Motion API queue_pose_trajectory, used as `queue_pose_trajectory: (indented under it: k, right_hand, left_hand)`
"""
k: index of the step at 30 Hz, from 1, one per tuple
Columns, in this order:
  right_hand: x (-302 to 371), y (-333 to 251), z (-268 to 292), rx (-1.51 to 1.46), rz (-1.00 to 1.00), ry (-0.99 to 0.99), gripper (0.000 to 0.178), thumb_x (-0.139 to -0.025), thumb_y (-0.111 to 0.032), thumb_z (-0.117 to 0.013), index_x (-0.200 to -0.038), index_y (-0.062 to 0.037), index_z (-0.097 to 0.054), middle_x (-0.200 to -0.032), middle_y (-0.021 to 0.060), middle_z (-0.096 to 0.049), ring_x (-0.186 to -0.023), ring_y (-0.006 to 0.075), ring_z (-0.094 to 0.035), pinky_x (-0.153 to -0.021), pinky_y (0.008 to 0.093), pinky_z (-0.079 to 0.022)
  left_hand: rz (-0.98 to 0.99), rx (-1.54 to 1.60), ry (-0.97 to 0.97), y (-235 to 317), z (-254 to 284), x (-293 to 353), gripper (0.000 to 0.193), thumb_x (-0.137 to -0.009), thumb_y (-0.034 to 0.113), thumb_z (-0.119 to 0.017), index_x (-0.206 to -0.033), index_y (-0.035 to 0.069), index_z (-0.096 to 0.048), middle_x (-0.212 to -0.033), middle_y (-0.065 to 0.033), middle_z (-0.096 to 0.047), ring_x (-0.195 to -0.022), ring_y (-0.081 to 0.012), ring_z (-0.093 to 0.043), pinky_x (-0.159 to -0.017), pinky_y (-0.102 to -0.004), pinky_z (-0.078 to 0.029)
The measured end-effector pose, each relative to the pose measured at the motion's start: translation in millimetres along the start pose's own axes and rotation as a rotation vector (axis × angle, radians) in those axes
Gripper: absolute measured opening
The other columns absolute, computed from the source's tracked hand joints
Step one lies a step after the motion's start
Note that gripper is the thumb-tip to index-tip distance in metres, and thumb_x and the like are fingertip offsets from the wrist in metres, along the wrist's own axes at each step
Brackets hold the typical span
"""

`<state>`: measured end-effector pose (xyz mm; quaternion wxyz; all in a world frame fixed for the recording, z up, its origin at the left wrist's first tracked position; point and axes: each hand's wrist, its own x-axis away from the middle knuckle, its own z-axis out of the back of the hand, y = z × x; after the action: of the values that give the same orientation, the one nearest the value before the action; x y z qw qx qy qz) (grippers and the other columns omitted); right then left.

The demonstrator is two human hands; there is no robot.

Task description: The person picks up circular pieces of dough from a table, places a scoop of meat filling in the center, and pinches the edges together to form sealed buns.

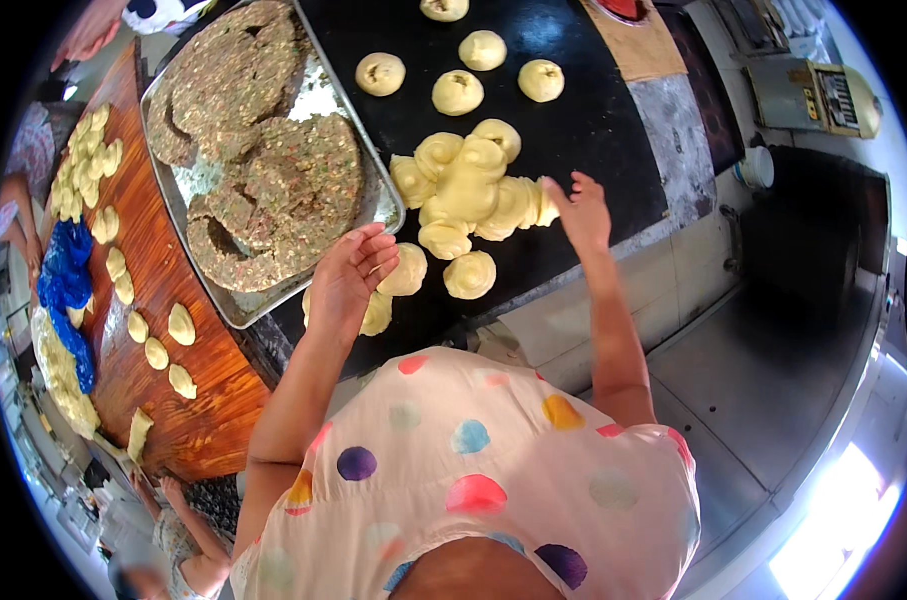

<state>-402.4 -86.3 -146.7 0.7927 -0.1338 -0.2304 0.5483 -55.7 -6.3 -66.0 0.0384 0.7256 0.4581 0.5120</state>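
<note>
On the black work surface (573,130) lies a cluster of pale yellow dough rounds (463,190), flattened and overlapping. My right hand (583,215) is at the right end of this cluster, its fingers spread and its thumb close to the last dough piece; whether they touch I cannot tell. Beside the near corner of a metal tray (391,215), my left hand (351,272) is turned palm up, fingers loosely bent and nothing visible in them. Large mounds of ground-meat filling with green bits (273,170) fill much of that tray. Coiled dough rounds (469,275) sit close to my left hand.
Several pleated, closed buns (457,92) stand farther back on the black surface. To the left, a wooden table (218,400) carries small dough pieces (181,325) and a blue plastic bag (68,290). Other people are around that table. A small white bucket (756,168) stands at right.
</note>
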Motion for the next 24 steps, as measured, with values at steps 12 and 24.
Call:
queue_pose_trajectory:
  k: [12,24]
  right_hand:
    - [7,71,11,-1.223,-0.448,-0.337,0.033,-0.089,-0.017,-0.066,-0.115,0.0033,-0.061,-0.103,0.0119,-0.067,-0.094,0.0230,-0.068,-0.086,0.0353,-0.056]
    - [20,93,22,-0.342,0.245,0.146,0.035,-0.084,0.005,-0.056,-0.117,-0.0007,-0.065,-0.127,0.0165,-0.061,-0.122,0.0334,-0.055,-0.104,0.0367,-0.043]
  left_hand:
    - [0.103,-0.130,-0.099,-8,-6,2,0.033,-0.098,0.025,-0.051,-0.118,0.000,-0.057,-0.100,-0.0095,-0.066,-0.095,-0.0198,-0.064,-0.090,-0.0337,-0.052]
    - [0.053,-0.154,-0.066,-6,0,-7,0.031,-0.097,0.024,-0.053,-0.116,0.000,-0.059,-0.099,-0.0086,-0.067,-0.094,-0.0194,-0.065,-0.090,-0.0343,-0.052]
